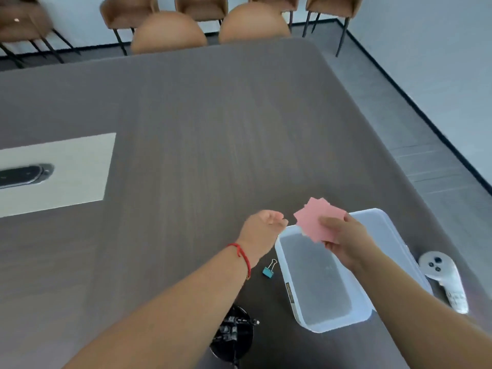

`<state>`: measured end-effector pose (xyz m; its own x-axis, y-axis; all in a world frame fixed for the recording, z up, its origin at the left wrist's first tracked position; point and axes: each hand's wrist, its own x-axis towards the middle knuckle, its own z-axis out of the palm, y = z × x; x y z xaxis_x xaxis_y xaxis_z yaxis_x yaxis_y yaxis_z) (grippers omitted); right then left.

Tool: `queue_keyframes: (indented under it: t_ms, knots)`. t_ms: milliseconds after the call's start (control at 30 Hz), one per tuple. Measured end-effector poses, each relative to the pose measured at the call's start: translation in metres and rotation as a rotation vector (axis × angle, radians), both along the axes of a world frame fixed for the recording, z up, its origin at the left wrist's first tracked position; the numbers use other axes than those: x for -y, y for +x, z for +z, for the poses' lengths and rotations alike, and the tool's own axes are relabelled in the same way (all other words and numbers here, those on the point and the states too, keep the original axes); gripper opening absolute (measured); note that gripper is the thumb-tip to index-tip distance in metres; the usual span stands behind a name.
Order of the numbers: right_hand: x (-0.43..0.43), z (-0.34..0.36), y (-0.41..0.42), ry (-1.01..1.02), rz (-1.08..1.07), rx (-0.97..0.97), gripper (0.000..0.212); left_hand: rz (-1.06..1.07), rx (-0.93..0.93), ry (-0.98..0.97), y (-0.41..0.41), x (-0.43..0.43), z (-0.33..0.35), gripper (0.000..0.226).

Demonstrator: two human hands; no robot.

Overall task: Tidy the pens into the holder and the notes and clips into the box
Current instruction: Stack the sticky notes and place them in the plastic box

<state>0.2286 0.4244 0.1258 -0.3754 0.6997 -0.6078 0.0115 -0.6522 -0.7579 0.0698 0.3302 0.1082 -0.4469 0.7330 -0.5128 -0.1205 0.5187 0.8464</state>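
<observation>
Right hand point(343, 239) pinching pink notes point(318, 222) over the box point(327, 278)

Thumb on top, fingers under the stack, which is fanned and held above the box's far end; the clear box looks empty inside. Left hand point(262, 229) just beside the box's far-left corner, fingers loosely curled, holding nothing visible. Teal binder clip point(269, 270) lies on the table point(186, 129), just left of the box. Black pen holder point(231, 334) near the front edge, partly under the left forearm, dark pens inside
</observation>
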Motion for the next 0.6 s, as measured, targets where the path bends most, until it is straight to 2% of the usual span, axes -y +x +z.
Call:
queue_keyframes:
  t_ms: [33,133,233,267,300,367,433,500,600]
  knots:
    - [0.005,-0.008,0.011,-0.002,-0.021,0.065,0.028,-0.078,-0.088,-0.032,0.011,-0.008,-0.006,0.024]
    - [0.025,-0.031,0.026,0.122,0.054,0.42,0.023,-0.243,-0.35,-0.128,0.037,-0.021,-0.022,0.03]
    - [0.041,-0.055,0.019,0.21,0.15,0.524,0.03,-0.261,-0.506,-0.202,0.047,-0.018,-0.039,0.033]
    - [0.046,-0.053,0.012,0.207,0.268,0.57,0.03,-0.247,-0.536,-0.222,0.047,-0.015,-0.043,0.034]
    - [0.044,-0.051,0.006,0.18,0.348,0.606,0.03,-0.233,-0.538,-0.234,0.047,-0.012,-0.045,0.035]
    - [0.039,-0.068,0.004,0.27,0.491,0.769,0.035,-0.194,-0.477,-0.232,0.045,-0.008,-0.045,0.042]
    - [0.028,-0.082,0.002,0.313,0.45,0.771,0.051,-0.129,-0.413,-0.22,0.041,-0.007,-0.039,0.053]
    - [0.026,-0.088,0.002,0.378,0.558,0.892,0.071,-0.06,-0.391,-0.234,0.029,-0.006,-0.033,0.061]
    - [0.029,-0.086,0.002,0.465,0.669,0.997,0.073,0.077,-0.343,-0.322,-0.001,0.001,-0.031,0.059]
